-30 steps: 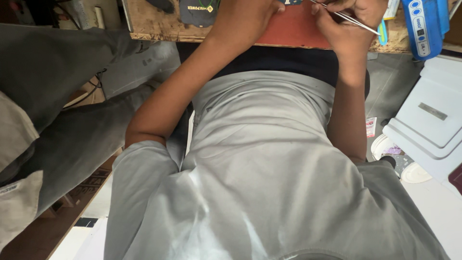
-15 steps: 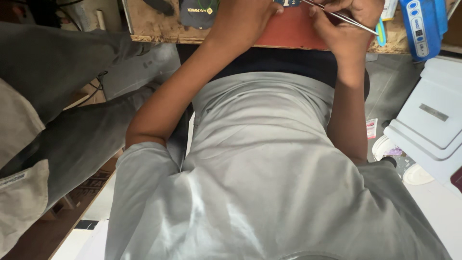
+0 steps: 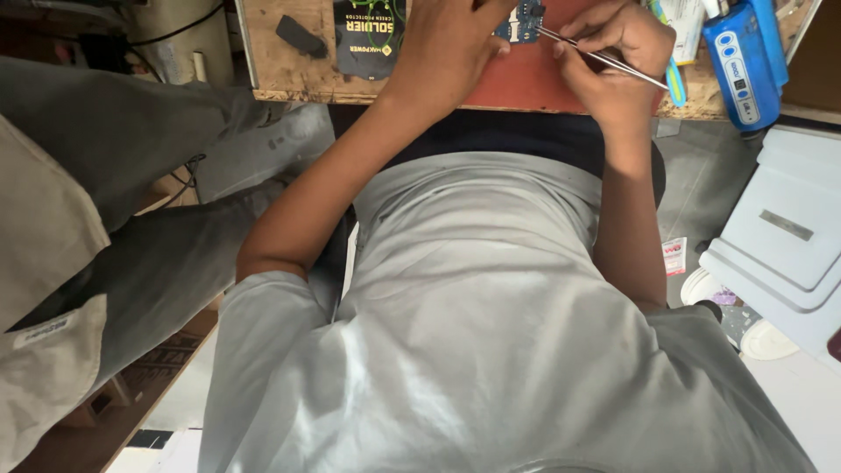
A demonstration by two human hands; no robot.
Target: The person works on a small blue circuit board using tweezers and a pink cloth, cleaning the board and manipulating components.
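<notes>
Left hand (image 3: 455,44) fingers curled, pinning small blue circuit board (image 3: 524,19) on red mat (image 3: 526,83). Right hand (image 3: 613,52) pinched tight round metal tweezers (image 3: 604,58), tips at board's 3 o'clock. Blue device (image 3: 740,61) at 3 o'clock w/ dark packet (image 3: 368,35) at 9.

Small blue circuit board (image 3: 523,19) on red mat (image 3: 526,83), steel tweezers (image 3: 604,58) touching it

I'm at a small electronics repair bench: a worn wooden worktop (image 3: 289,66) with a red mat (image 3: 526,83), a little blue circuit board (image 3: 523,19), fine tweezers (image 3: 604,60), a blue handheld tool (image 3: 740,66) and cables (image 3: 175,26) hanging behind
</notes>
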